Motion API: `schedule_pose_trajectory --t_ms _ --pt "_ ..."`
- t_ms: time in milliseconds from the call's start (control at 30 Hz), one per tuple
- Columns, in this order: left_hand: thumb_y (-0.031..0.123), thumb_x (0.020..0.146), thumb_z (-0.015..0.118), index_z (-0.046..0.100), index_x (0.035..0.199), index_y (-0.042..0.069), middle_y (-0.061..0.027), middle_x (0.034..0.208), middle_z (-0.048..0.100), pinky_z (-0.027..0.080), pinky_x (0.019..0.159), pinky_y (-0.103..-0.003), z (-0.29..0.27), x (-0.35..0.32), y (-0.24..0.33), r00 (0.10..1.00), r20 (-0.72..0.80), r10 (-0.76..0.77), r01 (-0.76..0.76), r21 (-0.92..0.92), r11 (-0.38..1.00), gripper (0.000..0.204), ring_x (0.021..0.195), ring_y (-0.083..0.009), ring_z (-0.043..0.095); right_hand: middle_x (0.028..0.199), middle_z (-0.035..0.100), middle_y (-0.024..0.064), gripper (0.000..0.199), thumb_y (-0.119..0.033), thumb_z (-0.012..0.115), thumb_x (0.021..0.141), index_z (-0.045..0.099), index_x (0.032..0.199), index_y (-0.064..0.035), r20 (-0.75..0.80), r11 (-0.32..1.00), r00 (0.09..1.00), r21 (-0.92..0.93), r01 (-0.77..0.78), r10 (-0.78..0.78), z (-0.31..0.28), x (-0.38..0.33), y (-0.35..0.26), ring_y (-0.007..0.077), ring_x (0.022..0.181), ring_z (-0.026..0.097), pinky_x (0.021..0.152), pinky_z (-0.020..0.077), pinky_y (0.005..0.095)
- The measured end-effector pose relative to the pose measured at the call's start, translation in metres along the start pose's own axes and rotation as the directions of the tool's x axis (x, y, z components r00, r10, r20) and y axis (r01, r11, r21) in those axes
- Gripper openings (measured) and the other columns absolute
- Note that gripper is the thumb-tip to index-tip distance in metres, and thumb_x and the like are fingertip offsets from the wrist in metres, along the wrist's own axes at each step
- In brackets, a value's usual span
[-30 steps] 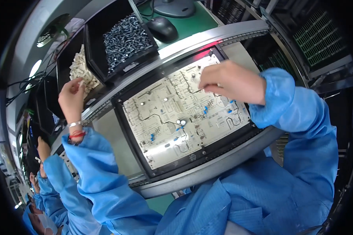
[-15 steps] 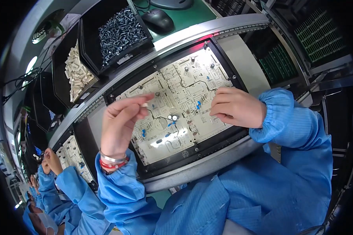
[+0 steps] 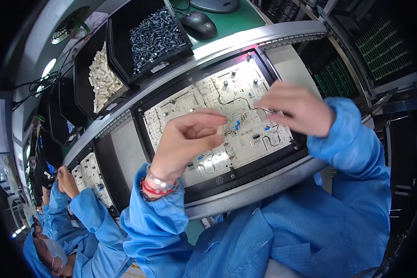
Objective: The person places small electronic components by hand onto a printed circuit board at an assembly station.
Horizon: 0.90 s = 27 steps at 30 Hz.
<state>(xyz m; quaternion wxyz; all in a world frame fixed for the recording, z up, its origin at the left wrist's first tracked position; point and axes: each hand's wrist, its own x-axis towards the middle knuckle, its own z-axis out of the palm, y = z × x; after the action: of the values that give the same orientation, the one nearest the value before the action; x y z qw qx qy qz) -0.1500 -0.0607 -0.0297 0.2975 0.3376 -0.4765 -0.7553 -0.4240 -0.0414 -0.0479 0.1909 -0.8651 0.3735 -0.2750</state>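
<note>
Between the thumb and fingertips of my left hand (image 3: 183, 143) is a small white pin connector (image 3: 222, 129), its row of pins turned to the right. It is held over the middle of a white circuit board (image 3: 208, 160), apart from the surface as far as I can see. My right hand (image 3: 296, 109) is closed above the board's right side, slightly smeared by motion. A thin dark bit shows at its fingertips, too small to name. The board lies in a black frame (image 3: 199, 191) and bears blue parts and dark round capacitors.
Beyond the rail (image 3: 259, 36) stand a black bin of dark screw-like parts (image 3: 155, 39) and a bin of white connectors (image 3: 104, 78). A black mouse (image 3: 198, 25) lies on the green surface. At left, a co-worker's hands (image 3: 67, 182) are above another board (image 3: 90, 171).
My left hand has moved right across the board with the white connector. My right hand has shifted slightly right and up. The view has turned a little, so the bins appear farther right.
</note>
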Motion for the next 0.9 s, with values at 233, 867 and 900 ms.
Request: schedule_pose_trajectory --t_ms 233,867,900 --pt "-0.004 0.075 0.065 0.066 0.098 -0.006 -0.0117 0.105 0.061 0.052 0.076 -0.024 0.040 0.054 -0.023 0.987 0.064 0.144 -0.158 0.416 0.896 0.024 0.085 -0.0148 0.063 0.095 0.065 0.0135 0.021 -0.004 0.064 0.081 0.065 0.102 0.0001 -0.233 0.985 0.958 -0.006 -0.174 0.168 -0.029 -0.002 0.059 0.0264 0.088 0.061 0.080 0.0490 0.0340" --pt "-0.002 0.066 0.073 0.063 0.104 0.003 -0.0094 0.086 0.066 0.052 0.070 -0.029 0.050 0.096 -0.048 0.913 0.095 0.397 -0.277 0.858 0.433 0.040 0.074 -0.0186 0.063 0.080 0.056 0.0082 0.013 -0.009 0.067 0.074 0.060 0.083 -0.0040 -0.182 0.989 0.974 0.088 -0.118 0.132 0.024 -0.008 0.052 0.0260 0.076 0.056 0.068 0.0466 0.0360" --pt "-0.002 0.066 0.073 0.063 0.105 0.003 -0.0095 0.086 0.066 0.052 0.070 -0.029 0.050 0.096 -0.049 0.917 0.088 0.389 -0.267 0.861 0.434 0.040 0.074 -0.0184 0.064 0.080 0.056 0.0082 0.013 -0.009 0.067 0.074 0.060 0.083 -0.0040 -0.181 0.989 0.974 0.090 -0.121 0.135 0.029 -0.007 0.050 0.0260 0.076 0.056 0.068 0.0466 0.0360"
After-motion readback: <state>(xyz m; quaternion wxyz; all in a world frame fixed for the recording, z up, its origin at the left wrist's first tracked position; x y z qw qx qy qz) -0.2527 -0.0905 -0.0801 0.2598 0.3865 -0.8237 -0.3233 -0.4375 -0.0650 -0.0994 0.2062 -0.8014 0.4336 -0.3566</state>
